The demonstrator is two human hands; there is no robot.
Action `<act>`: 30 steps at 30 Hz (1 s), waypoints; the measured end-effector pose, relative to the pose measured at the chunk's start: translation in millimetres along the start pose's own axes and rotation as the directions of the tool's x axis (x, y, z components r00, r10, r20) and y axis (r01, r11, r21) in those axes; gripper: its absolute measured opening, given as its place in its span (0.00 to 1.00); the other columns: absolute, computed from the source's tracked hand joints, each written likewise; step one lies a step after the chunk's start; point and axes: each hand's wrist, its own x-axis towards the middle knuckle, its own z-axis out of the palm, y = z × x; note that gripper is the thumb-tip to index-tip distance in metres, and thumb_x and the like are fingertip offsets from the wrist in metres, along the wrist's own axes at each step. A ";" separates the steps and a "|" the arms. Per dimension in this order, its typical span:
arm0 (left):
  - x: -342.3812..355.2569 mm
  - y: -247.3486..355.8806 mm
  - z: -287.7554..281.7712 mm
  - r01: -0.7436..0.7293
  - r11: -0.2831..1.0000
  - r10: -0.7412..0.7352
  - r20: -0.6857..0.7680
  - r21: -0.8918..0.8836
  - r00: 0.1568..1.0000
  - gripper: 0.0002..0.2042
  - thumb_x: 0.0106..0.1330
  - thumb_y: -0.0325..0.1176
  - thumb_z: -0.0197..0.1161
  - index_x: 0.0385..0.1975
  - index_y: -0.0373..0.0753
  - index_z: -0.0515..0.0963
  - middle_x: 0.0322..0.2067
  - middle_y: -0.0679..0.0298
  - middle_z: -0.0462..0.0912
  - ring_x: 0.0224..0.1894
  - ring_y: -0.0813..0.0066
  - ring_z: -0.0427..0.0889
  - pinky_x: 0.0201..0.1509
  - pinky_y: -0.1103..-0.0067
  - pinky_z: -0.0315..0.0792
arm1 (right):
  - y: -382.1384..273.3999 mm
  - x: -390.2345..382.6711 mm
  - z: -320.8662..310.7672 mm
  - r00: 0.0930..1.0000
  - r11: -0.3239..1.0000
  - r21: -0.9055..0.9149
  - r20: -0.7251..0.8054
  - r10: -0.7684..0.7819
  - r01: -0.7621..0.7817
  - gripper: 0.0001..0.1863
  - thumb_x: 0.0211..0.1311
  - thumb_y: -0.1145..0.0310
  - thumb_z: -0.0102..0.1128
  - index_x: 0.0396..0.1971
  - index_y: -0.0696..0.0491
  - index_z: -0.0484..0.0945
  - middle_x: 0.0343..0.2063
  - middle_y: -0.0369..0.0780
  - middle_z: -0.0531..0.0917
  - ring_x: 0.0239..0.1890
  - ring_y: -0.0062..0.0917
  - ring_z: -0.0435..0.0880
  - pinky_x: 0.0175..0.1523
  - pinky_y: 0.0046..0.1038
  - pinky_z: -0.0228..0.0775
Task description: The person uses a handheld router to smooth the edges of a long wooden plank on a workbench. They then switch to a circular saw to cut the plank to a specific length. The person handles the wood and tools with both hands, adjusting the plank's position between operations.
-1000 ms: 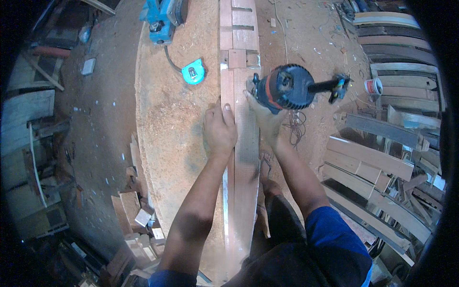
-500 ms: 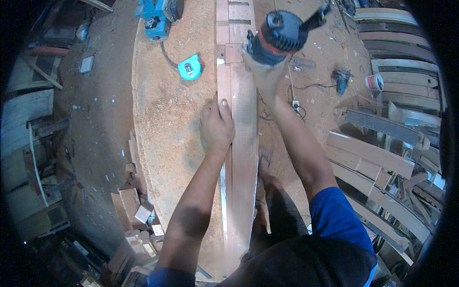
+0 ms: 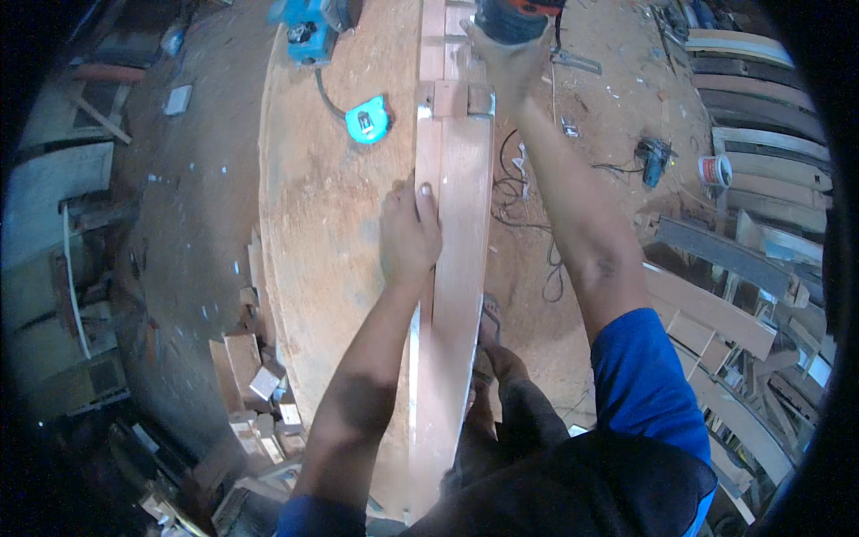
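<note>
My left hand (image 3: 410, 231) grips the long, pale wooden workpiece (image 3: 461, 268) by its left side, fingers curled over the edge, on a sawdust-covered bench board (image 3: 313, 233). At the top of the view, my right hand (image 3: 508, 58) is closed on a black power tool with a red band (image 3: 508, 16), over the far part of the workpiece, partly cut off by the frame. Notches and cut recesses show along that far part. A turquoise tape measure (image 3: 367, 119) lies to the left of the workpiece, below a blue power planer (image 3: 311, 31).
Stacked planks and frames (image 3: 756, 152) fill the right side. A white bucket (image 3: 715, 171), another power tool (image 3: 656, 163) and loose cords (image 3: 526, 183) lie on the floor right of the bench. Wood offcuts (image 3: 242, 367) lie at the lower left. My feet are below, right of the workpiece.
My right hand and the black tool have moved away from me toward the top of the view, uncovering floor items at right. My left hand keeps its grip.
</note>
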 end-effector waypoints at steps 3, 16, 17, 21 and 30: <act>-3.5 -2.8 -0.2 -0.070 0.996 0.068 -0.027 -0.063 0.997 0.20 0.82 0.41 0.51 0.64 0.36 0.78 0.46 0.41 0.81 0.52 0.41 0.79 0.59 0.56 0.73 | -13.8 -8.1 -14.1 0.992 0.992 0.036 0.056 0.116 -0.118 0.51 0.45 0.55 0.90 0.64 0.60 0.69 0.55 0.47 0.83 0.56 0.34 0.83 0.65 0.38 0.73; -194.5 -40.6 -41.0 0.052 0.975 -0.051 0.012 -0.216 0.999 0.23 0.80 0.42 0.53 0.67 0.33 0.75 0.54 0.39 0.81 0.56 0.40 0.78 0.66 0.56 0.71 | -200.5 -361.1 -237.9 0.720 0.747 -0.047 0.235 0.653 -0.663 0.28 0.50 0.67 0.85 0.51 0.56 0.83 0.48 0.40 0.88 0.50 0.29 0.87 0.61 0.34 0.77; -222.6 -41.9 -45.0 0.132 0.971 -0.121 0.064 -0.202 0.991 0.24 0.81 0.43 0.52 0.68 0.32 0.74 0.51 0.39 0.82 0.56 0.41 0.79 0.66 0.57 0.71 | -216.3 -391.9 -257.8 0.681 0.713 -0.059 0.251 0.688 -0.699 0.28 0.50 0.67 0.85 0.51 0.56 0.83 0.48 0.39 0.88 0.50 0.29 0.87 0.61 0.34 0.77; -262.6 -46.7 -41.2 0.042 0.960 -0.041 0.009 -0.275 0.999 0.24 0.83 0.43 0.47 0.68 0.32 0.72 0.57 0.34 0.79 0.63 0.33 0.76 0.70 0.54 0.68 | -260.0 -491.5 -319.5 0.571 0.620 -0.111 0.294 0.767 -0.777 0.27 0.52 0.67 0.84 0.51 0.56 0.83 0.47 0.39 0.88 0.50 0.28 0.87 0.60 0.33 0.77; -258.6 -58.9 -34.5 -0.014 0.953 0.019 0.014 -0.302 1.000 0.24 0.83 0.42 0.45 0.69 0.34 0.71 0.58 0.34 0.80 0.62 0.33 0.78 0.67 0.54 0.71 | -233.1 -550.7 -325.5 0.606 0.665 -0.119 0.321 0.728 -0.737 0.25 0.55 0.68 0.82 0.52 0.56 0.83 0.47 0.38 0.87 0.49 0.26 0.86 0.58 0.31 0.77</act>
